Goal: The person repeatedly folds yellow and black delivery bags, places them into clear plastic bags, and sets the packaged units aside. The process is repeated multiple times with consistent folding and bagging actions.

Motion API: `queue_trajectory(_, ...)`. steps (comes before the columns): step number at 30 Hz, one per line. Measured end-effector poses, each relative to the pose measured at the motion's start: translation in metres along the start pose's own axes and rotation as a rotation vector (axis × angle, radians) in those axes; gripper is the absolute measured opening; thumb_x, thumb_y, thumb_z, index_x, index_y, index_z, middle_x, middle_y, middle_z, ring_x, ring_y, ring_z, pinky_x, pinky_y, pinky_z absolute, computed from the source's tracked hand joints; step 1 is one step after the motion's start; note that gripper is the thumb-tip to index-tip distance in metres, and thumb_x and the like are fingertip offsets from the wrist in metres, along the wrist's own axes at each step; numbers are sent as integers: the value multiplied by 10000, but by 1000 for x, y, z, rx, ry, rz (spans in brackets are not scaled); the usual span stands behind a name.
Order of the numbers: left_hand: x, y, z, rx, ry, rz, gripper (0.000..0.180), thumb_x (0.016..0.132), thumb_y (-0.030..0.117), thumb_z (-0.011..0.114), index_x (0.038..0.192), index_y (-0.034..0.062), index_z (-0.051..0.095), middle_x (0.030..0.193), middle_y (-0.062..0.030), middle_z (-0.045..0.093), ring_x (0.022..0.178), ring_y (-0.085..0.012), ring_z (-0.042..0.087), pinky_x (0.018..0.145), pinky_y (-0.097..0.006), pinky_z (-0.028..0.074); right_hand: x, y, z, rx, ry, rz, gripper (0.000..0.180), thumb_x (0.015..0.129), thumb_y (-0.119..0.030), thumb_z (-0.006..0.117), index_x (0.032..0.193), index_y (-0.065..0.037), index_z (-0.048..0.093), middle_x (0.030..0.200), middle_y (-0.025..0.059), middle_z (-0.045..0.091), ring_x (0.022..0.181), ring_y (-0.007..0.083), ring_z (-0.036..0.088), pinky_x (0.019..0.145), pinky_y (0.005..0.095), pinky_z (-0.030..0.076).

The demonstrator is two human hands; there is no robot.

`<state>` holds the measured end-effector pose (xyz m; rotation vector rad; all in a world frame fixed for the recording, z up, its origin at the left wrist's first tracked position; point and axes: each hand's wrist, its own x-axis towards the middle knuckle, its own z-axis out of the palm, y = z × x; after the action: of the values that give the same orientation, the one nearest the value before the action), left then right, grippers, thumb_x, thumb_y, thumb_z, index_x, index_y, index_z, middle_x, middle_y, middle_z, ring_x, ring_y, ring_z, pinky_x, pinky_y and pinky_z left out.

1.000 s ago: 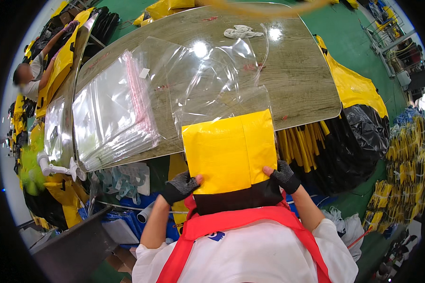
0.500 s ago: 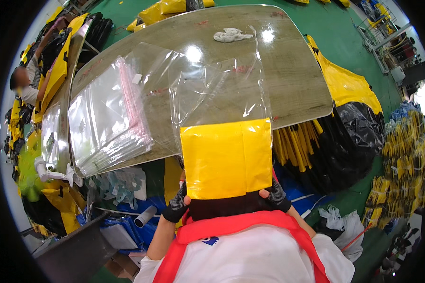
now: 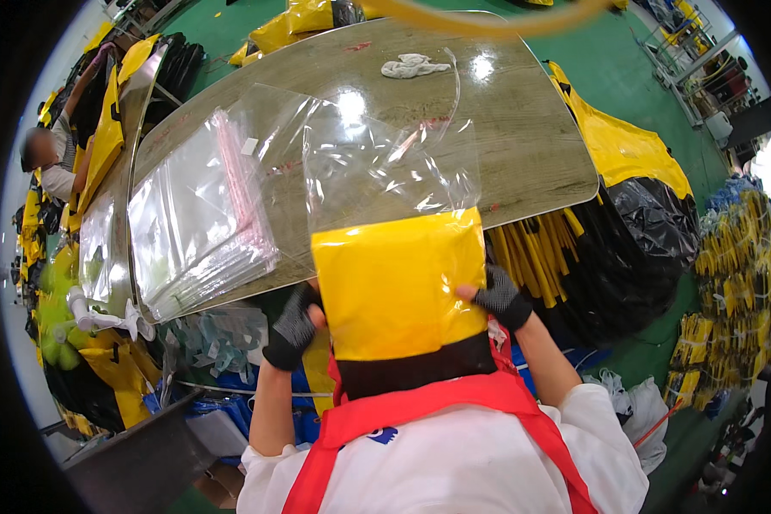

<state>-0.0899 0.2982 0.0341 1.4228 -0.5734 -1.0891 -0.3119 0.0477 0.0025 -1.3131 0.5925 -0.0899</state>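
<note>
A folded yellow-and-black piece of sheet-like material (image 3: pixel 398 287) sits inside a clear plastic bag (image 3: pixel 377 176), held upright against my front. The yellow part is above and the black strip below. The bag's upper part stretches loose over the table. At the packet's left edge, my left hand (image 3: pixel 295 330), in a black fingerless glove, grips it with the thumb at the side and most fingers hidden. My right hand (image 3: pixel 501 298), gloved alike, closes on the right edge, its thumb on the yellow front.
On the wood-look table (image 3: pixel 531 128) lie a stack of clear plastic bags (image 3: pixel 188 214) and a crumpled white cloth (image 3: pixel 414 66). Yellow-and-black goods (image 3: pixel 634 163) hang beside the table's right edge. Bundled goods (image 3: pixel 737 283) stand far right. Another person (image 3: pixel 56 158) works at far left.
Both hands have slid up from the packet's lower corners to its sides. The packet has shifted slightly left, and the bag's loose upper part has crumpled lower.
</note>
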Motion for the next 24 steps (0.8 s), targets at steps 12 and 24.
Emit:
queue_trajectory(12, 42, -9, 36, -345, 116, -62, 435, 863, 305, 599, 1183, 22, 516, 1090, -65, 600, 980, -168, 563, 869, -288, 440, -26, 28, -11, -261, 181, -93, 504, 788, -293, 685, 1152, 26, 544, 1091, 97, 604, 967, 162, 572, 845, 293, 454)
queue_trajectory(24, -56, -104, 29, 168, -138, 101, 832, 741, 509, 681, 1338, 43, 337, 1325, -79, 443, 1222, -218, 406, 1004, -330, 334, -89, 36, 4, 186, -7, -28, 792, 713, -269, 766, 1337, -30, 341, 1221, 90, 527, 1123, 193, 492, 966, 324, 382)
